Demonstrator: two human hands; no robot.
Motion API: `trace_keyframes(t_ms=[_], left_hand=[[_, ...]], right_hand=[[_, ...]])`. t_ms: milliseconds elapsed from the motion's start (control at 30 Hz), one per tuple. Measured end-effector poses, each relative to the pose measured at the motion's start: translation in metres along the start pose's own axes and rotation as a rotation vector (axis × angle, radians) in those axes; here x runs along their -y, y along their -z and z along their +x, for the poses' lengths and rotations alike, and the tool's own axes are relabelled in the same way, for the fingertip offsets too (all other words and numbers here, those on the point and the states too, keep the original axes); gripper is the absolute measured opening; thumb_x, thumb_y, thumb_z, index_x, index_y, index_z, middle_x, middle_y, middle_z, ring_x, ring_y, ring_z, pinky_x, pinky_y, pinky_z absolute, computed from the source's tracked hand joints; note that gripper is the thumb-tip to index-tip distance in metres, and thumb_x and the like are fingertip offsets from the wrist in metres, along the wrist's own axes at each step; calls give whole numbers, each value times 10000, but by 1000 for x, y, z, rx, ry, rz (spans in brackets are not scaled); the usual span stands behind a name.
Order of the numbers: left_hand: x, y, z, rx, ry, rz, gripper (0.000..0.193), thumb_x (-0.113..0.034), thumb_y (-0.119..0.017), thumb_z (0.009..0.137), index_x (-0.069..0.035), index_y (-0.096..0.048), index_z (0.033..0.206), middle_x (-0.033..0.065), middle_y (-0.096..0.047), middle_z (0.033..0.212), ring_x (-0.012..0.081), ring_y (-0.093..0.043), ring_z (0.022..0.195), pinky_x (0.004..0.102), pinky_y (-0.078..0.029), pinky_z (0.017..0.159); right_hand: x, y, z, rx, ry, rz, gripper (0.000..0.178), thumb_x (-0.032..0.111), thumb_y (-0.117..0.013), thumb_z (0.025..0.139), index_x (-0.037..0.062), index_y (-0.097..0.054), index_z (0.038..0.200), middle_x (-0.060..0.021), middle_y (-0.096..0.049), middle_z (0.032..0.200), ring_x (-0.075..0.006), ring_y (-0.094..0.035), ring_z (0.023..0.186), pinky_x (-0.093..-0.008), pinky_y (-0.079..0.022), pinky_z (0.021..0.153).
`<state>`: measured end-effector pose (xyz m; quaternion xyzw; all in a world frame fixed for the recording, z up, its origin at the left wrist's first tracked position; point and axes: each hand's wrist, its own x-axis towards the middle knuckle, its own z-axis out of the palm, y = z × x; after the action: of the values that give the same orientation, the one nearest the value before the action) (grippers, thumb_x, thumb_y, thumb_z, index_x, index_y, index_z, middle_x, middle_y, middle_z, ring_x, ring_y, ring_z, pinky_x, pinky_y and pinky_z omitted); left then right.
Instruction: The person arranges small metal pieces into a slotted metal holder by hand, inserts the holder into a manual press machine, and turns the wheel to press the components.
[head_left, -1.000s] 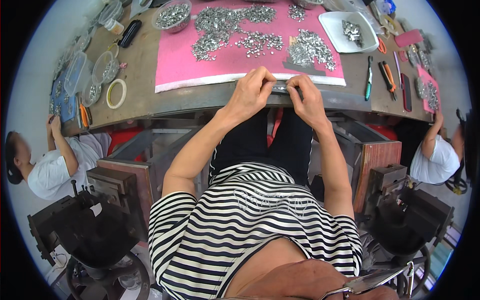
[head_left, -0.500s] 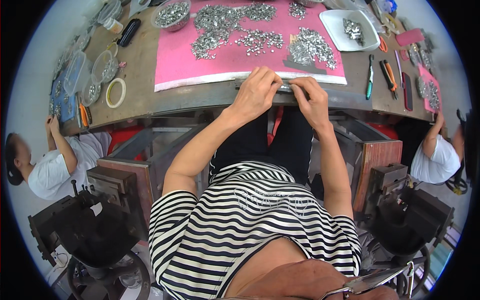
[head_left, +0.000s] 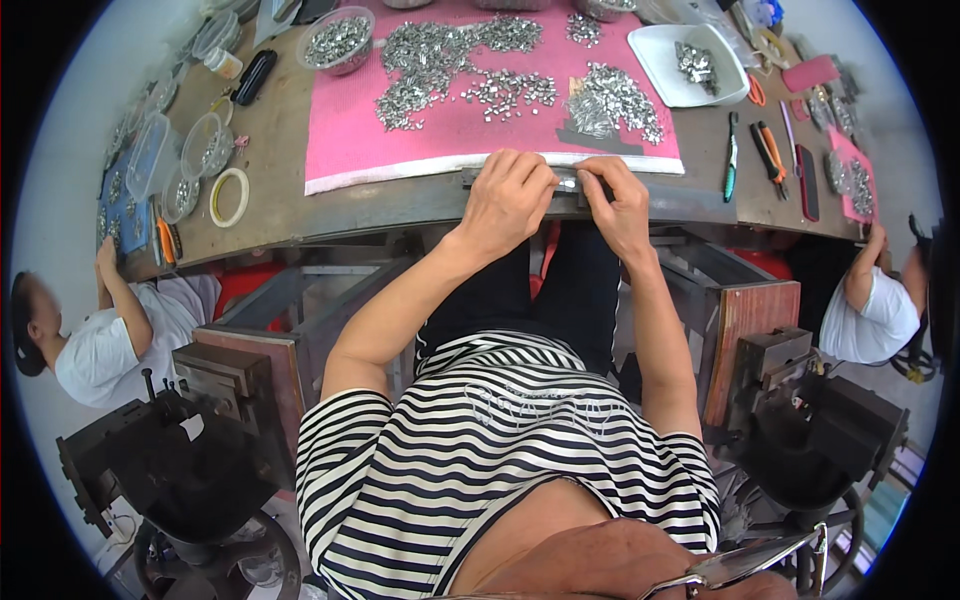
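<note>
Both my hands are at the table's front edge, close together over a dark metal bar-shaped fixture. A small shiny metal piece shows on it, between my fingertips. My left hand is closed, its thumb and fingertips pressed together by the piece; its knuckles hide what they grip. On the other side, my right hand is curled, with thumb and fingers pinched together; whatever they hold is too small to make out. Just beyond lies a pink mat with a white border, bearing heaps of small silvery metal pieces.
A clear tub of metal pieces and a white tray stand on the mat. Orange-handled pliers and a green-handled tool lie right; a tape roll lies left. One person works on each side.
The view has shifted slightly, so the table appears lower and more to the left. My hands stay at the edge, and more of the shiny piece shows between them.
</note>
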<state>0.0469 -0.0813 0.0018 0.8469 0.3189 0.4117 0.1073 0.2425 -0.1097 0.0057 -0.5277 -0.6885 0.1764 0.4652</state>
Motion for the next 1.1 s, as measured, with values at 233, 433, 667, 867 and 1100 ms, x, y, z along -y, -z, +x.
trace_keyframes(t_ms=[233,433,667,867,1100], left_hand=[[0,3,-15,7,59,46,306,-95,-728,832,-61,-634,1121,77,-647,1056,276,-585,1022,429,-405,960],[-3,-3,-18,-46,131,63,304,-99,-743,831,-72,-637,1115,38,-677,1048,233,-611,1000,414,-374,946],[-4,-7,-18,-51,151,74,289,-97,-745,828,-103,-651,1101,14,-669,1036,215,-606,993,414,-343,937],[-4,-7,-20,-64,107,106,279,-80,-738,816,-144,-685,1082,13,-617,1024,221,-573,1007,438,-353,941],[-9,-5,-18,-40,163,105,316,-86,-728,836,-114,-649,1140,20,-652,1065,216,-581,1027,412,-333,957]], right_hand=[[-27,0,51,66,183,-292,65,39,-710,851,32,-711,916,-117,-645,921,-319,-622,864,-409,-500,773],[-25,-7,85,307,-144,-307,154,144,-765,809,8,-714,861,-161,-649,839,-343,-634,832,-432,-497,750],[-35,-14,83,319,74,-446,160,98,-700,850,-41,-626,822,-212,-672,838,-401,-653,827,-485,-498,750],[-23,0,65,254,-153,-179,116,53,-653,902,-46,-597,922,-204,-673,842,-388,-659,804,-454,-499,732],[-15,-2,70,207,-197,-175,146,86,-713,863,-41,-660,914,-184,-692,858,-326,-676,787,-428,-519,729]])
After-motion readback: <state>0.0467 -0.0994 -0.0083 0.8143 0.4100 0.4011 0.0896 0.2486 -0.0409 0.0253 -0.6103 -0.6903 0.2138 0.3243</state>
